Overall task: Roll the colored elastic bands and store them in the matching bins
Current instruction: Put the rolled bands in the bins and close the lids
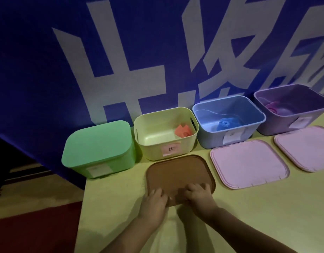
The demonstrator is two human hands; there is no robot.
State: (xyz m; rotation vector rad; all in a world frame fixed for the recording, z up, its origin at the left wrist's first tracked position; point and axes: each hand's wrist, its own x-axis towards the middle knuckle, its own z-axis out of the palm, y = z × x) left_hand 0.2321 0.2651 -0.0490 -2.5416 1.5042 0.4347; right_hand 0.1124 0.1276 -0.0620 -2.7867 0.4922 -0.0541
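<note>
Head view: both forearms reached forward from the near edge of the yellow table (267,207), hands side by side, backs up.
Left hand (154,203): knuckles up, fingers curled down over the near left edge of the brown lid (177,174); it gripped that edge.
Right hand (198,196): fingers bent and spread on the lid's near right part, thumb side tucked at the near rim; it gripped the lid too.
Brown lid: lay flat on the table, a rounded square with no clear long axis, its far edge just before the yellow bin (186,143).
Pink lids: one (248,163) flat to the right of the brown lid, another (307,147) further right, near the table's right edge.
Green bin (102,161): at the far left corner, its lid on.
Yellow bin: uncovered, an orange rolled band (183,131) lying in its right far corner, the roll's open end facing the camera.
Blue bin (212,130): uncovered, a blue rolled band (226,124) lying on its floor, coil end towards the camera, long axis running back to the right.
Purple bin (278,126): furthest right, uncovered, a pink-purple band (274,107) at its left side; its shape was too dim to tell.
Backdrop: a blue banner (39,70) with large white characters stood behind the bins.
</note>
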